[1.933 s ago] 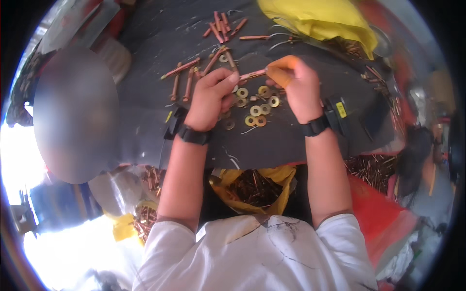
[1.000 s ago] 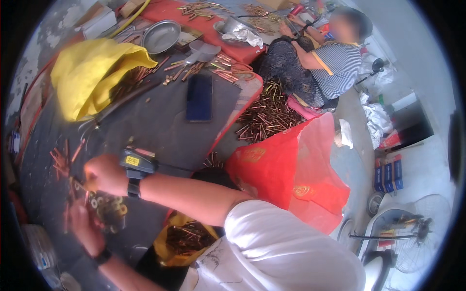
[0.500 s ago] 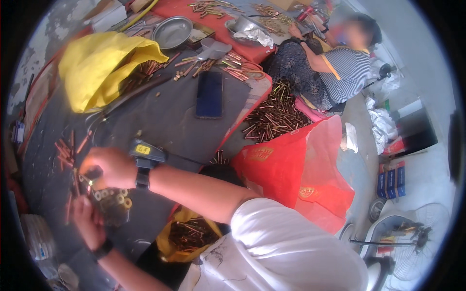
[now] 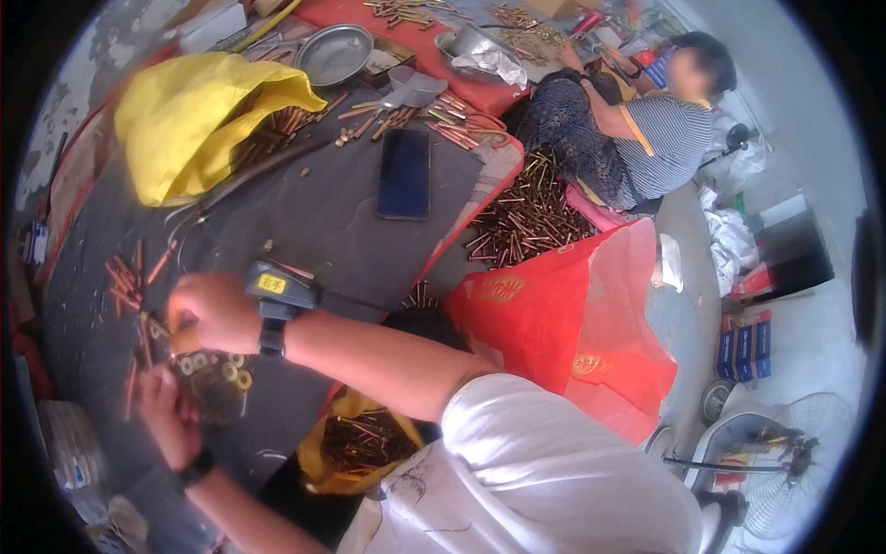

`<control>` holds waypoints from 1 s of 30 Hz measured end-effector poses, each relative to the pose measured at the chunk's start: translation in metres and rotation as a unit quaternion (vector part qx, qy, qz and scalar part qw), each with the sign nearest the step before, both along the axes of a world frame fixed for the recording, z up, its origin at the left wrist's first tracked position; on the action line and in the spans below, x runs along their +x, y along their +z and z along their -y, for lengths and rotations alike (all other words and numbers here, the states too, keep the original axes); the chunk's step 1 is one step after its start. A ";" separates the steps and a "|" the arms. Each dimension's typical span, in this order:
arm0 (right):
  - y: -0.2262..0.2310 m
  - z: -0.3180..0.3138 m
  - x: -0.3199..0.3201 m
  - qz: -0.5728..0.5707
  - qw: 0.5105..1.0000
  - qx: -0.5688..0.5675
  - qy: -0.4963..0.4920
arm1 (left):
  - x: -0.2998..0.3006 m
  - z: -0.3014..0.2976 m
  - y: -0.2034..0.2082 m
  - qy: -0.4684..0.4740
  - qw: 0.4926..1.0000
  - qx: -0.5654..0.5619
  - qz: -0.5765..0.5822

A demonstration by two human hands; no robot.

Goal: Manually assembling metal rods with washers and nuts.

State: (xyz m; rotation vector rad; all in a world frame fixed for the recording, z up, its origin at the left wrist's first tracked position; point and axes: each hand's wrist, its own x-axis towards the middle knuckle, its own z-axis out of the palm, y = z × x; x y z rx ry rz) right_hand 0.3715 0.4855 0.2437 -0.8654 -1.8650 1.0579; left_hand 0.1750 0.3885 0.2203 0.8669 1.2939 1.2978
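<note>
My left hand (image 4: 168, 406), low on the left, has its fingers curled round a slim copper-coloured rod (image 4: 146, 343) that points up from them. Just above it, my right hand (image 4: 214, 316) is closed, thumb and fingers pinched near the rod's upper end. What sits in that pinch is too small and blurred to name. Under and beside the hands, several pale metal rings (image 4: 244, 379) lie in or on a small clear tray (image 4: 220, 406). A loose bunch of copper-coloured rods (image 4: 125, 282) rests on the dark mat beyond my hands.
A yellow sack (image 4: 189, 129) spills rods at the back; a phone (image 4: 404, 175) and scoop (image 4: 413, 90) lie nearby. A yellow bag (image 4: 355, 448) of rods is by my lap. Right are a red bag (image 4: 563, 323), a rod heap (image 4: 526, 212), a seated person (image 4: 660, 138) and a fan (image 4: 794, 462).
My right hand's fingers have shifted slightly up and right, showing more of the rings. My left hand stays nearly in place. The whole view has shifted a little.
</note>
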 end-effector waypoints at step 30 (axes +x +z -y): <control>0.016 0.000 0.012 0.037 0.987 -0.134 0.085 | 0.018 0.000 0.020 -0.021 0.997 -0.049 0.048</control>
